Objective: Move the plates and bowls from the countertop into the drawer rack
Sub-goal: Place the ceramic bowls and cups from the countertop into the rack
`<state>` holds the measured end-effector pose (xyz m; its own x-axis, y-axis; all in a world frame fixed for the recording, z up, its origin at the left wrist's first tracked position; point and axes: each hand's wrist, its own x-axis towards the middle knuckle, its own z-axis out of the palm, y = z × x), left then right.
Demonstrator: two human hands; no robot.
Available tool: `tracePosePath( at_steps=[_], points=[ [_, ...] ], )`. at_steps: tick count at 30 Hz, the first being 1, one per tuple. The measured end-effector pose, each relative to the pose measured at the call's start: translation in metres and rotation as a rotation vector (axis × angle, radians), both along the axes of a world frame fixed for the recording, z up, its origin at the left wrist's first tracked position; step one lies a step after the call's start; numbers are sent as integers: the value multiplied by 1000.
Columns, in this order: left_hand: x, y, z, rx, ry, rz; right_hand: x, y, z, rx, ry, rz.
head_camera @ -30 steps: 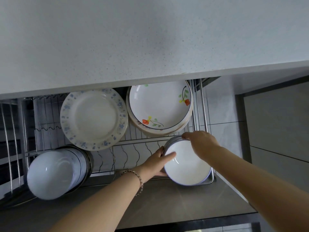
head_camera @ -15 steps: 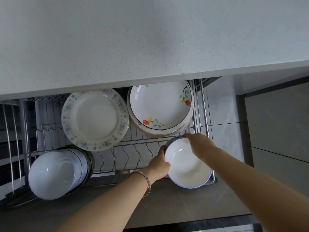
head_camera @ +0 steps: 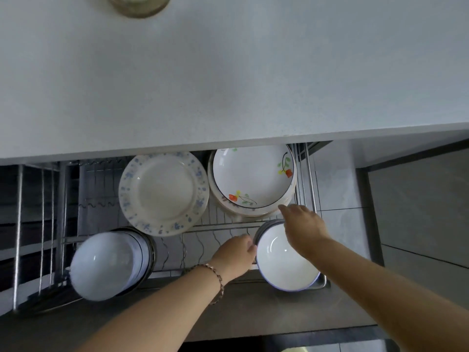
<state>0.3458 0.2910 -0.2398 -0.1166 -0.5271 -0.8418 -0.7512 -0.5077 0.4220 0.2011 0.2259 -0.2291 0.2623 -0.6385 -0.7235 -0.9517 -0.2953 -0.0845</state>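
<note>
Head view, left to right: a stack of white glazed bowls with dark rims lies on its side at the near left of the wire drawer rack. Behind it a round white plate with a blue flower border stands in the slots, and right of that a stack of white dishes painted with red and yellow flowers. The left hand is curled, fingertips against the left rim of the white blue-rimmed bowls nested in the rack's near right corner. The right hand hovers over their far rim, loosely open; whether it touches them I cannot tell. At the top edge of the pale speckled tabletop, a blurred round dish seems left to move. Glazed ceramic like this is likely heavy when stacked, stiff, slick and chip-prone, so hold opposite rims with both hands.
</note>
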Motion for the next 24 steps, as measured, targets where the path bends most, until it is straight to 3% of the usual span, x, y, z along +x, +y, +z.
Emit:
tracePosePath(
  at_steps=[4,7,11,13,17,24],
  points=[
    [52,-21,58,-137,16,155,49,-29,66,95,-140,-87],
    [102,-44,103,-288,18,321,96,-62,123,81,-349,-194],
    [176,-78,140,-472,-15,527,167,-116,178,97,-758,-652],
    [209,-91,155,-519,-6,611,201,-145,193,149,-849,-896],
    [264,-108,170,-542,27,677,262,-191,195,283,-984,-1241],
    [332,-109,157,-493,86,728,324,-218,156,241,-1162,-1410]
  ],
)
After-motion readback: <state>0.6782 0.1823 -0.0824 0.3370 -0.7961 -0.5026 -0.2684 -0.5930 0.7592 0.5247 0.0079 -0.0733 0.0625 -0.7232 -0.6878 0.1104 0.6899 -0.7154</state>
